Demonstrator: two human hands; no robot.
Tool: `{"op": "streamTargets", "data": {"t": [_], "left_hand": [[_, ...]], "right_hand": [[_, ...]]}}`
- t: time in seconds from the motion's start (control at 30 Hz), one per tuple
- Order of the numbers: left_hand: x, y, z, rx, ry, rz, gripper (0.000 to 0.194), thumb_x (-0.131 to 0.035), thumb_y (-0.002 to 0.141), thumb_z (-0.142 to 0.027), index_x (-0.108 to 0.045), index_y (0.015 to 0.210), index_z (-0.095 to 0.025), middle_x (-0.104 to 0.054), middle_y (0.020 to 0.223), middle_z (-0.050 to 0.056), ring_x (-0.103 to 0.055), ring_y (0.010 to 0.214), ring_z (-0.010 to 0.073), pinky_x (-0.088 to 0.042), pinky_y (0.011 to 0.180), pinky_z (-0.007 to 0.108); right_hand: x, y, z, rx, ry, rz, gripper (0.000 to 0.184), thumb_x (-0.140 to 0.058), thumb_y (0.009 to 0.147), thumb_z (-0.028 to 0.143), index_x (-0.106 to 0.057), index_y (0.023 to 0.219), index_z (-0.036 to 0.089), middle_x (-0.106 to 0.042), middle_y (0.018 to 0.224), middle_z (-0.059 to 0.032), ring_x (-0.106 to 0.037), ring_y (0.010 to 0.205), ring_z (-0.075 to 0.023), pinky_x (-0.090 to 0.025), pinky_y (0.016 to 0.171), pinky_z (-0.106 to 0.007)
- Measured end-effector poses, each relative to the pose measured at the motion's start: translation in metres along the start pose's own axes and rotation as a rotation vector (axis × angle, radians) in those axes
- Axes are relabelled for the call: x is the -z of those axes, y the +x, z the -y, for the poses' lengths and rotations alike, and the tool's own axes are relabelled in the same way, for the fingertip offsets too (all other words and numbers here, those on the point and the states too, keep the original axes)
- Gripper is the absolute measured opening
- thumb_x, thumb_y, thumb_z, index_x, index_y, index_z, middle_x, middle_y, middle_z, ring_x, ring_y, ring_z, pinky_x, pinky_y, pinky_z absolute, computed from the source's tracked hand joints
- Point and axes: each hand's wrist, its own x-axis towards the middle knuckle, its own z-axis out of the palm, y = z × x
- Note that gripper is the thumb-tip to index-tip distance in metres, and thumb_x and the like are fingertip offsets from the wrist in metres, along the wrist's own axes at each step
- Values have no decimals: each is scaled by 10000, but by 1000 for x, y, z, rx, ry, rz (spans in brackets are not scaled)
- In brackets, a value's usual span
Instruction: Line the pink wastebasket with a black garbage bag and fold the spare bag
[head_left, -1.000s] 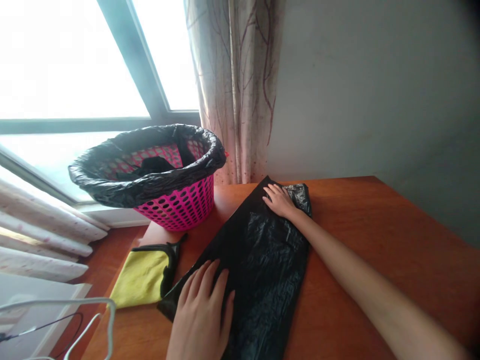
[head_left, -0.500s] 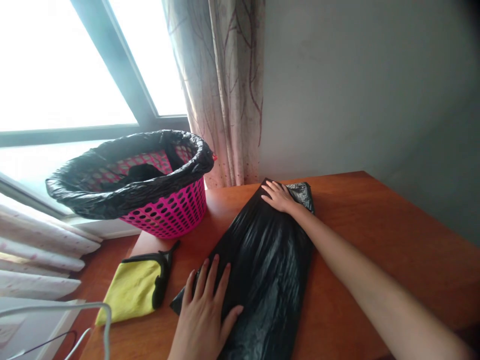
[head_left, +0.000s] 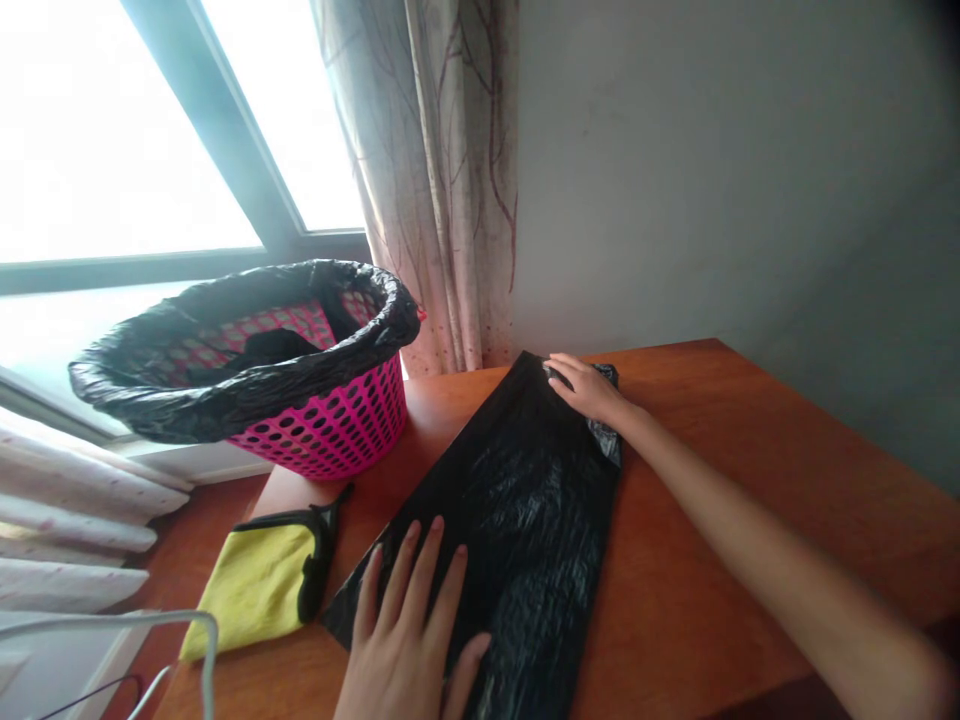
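A black plastic bag [head_left: 536, 520] is laid out lengthwise and flat on the wooden table, slightly wrinkled and shiny. My left hand [head_left: 405, 625] rests on its near left part, fingers spread, palm down. At the bag's far end lies my right hand [head_left: 589, 388], its fingers stretched across the top edge and slightly bent. A crumpled, folded-over corner of the bag shows beside and under that hand. Neither hand appears to grip the bag.
A pink perforated basket [head_left: 330, 430] lined with a black bag stands at the far left of the table [head_left: 720, 480]. A folded yellow cloth [head_left: 255, 590] with black edging lies in front of it. A pale cable [head_left: 206, 630] curves at lower left. Behind are a curtain [head_left: 450, 200] and a wall.
My right hand has slid a little to the right along the bag's far end, its fingers closer together. The bag's surface looks flatter. My left hand stays on the bag.
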Motion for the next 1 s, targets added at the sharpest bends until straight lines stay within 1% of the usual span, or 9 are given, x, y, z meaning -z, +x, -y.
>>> {"op": "streamTargets", "data": {"t": [0.13,0.23,0.33,0.47,0.6,0.67,0.77,0.9,1.0], "left_hand": [[-5,-4,-13,-166,-7,-4,646,-623,834,-539,-548,1402,-242,-476,1514,105,-384,1391,322,-130,1195,450],[-19,-13,-16,-189,23,-29,702,-550,820,-702,-606,1346,-241,-585,1404,120,-453,1319,326,-105,1192,458],[-29,-22,-16,-186,45,-44,737,-522,809,-748,-626,1327,-234,-624,1350,134,-484,1277,326,-88,1195,467],[-33,-28,-16,-192,58,-59,753,-532,808,-743,-635,1321,-201,-625,1342,159,-483,1273,334,-77,1203,473],[-29,-25,-16,-201,56,-66,771,-538,805,-744,-626,1329,-184,-612,1353,172,-481,1282,342,-76,1209,494],[-24,-22,-14,-216,40,-76,766,-546,809,-736,-624,1328,-177,-606,1358,177,-485,1283,343,-84,1210,507],[-18,-20,-9,-262,-3,-105,708,-579,816,-698,-634,1304,-188,-617,1343,156,-496,1275,329,-109,1216,498],[-16,-21,-1,-285,-32,-117,486,-647,840,-524,-670,1224,-226,-628,1338,97,-519,1263,281,-167,1216,436],[-15,-20,4,-250,-40,-98,393,-644,854,-398,-669,1215,-244,-618,1362,65,-535,1262,250,-316,1155,392]], "right_hand": [[10,-25,-22,-3,-12,35,447,-435,971,377,-604,1321,155,-587,1390,-148,-510,1334,-292,-361,1166,-494],[3,-35,-41,-51,16,49,449,-427,971,392,-590,1333,181,-578,1407,-129,-509,1340,-281,-377,1157,-494],[-9,-37,-54,-95,25,37,465,-402,977,396,-569,1349,172,-577,1405,-142,-520,1333,-282,-406,1137,-490],[-20,-34,-58,-130,26,16,482,-464,951,428,-570,1343,169,-577,1399,-153,-518,1332,-308,-403,1135,-510],[-11,-34,-53,-147,23,-32,461,-438,967,382,-557,1353,159,-555,1413,-161,-513,1334,-294,-413,1132,-500],[3,-39,-46,-113,11,-52,417,-437,961,303,-574,1335,177,-555,1415,-138,-510,1334,-275,-402,1144,-492],[31,-58,-23,84,-42,-27,396,-443,921,149,-632,1263,216,-610,1350,-93,-546,1288,-247,-423,1131,-476],[70,-103,29,345,-141,167,459,-459,862,24,-662,1229,210,-624,1344,-89,-557,1270,-249,-476,1067,-447],[82,-138,64,463,-182,281,466,-466,896,32,-625,1294,214,-607,1385,-87,-551,1281,-251,-495,1029,-430]]}}
